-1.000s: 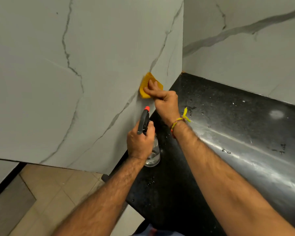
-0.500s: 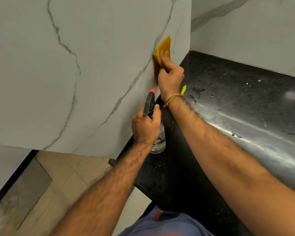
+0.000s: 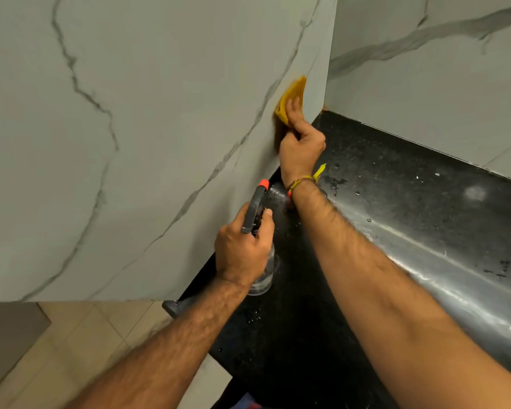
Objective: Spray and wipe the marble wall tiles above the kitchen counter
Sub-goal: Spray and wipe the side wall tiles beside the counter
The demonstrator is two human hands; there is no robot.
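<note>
The white marble wall tile (image 3: 165, 119) with grey veins fills the left side and meets a second marble wall (image 3: 431, 93) at a corner. My right hand (image 3: 300, 143) presses a yellow cloth (image 3: 291, 98) flat against the left wall, close to the corner and just above the counter. My left hand (image 3: 242, 249) grips a clear spray bottle (image 3: 263, 278) with a black trigger head and orange nozzle (image 3: 263, 183), held upright over the counter's left end, nozzle near the wall. The bottle's body is mostly hidden behind my hand.
The black stone counter (image 3: 410, 219) runs right along the back wall, wet with scattered droplets and a shiny streak. Its left end stops at the side wall. Beige floor tiles (image 3: 80, 349) lie below left. A yellow thread band circles my right wrist (image 3: 304, 181).
My right hand has slid the yellow cloth up the wall and toward the corner. My left hand keeps hold of the spray bottle in about the same place.
</note>
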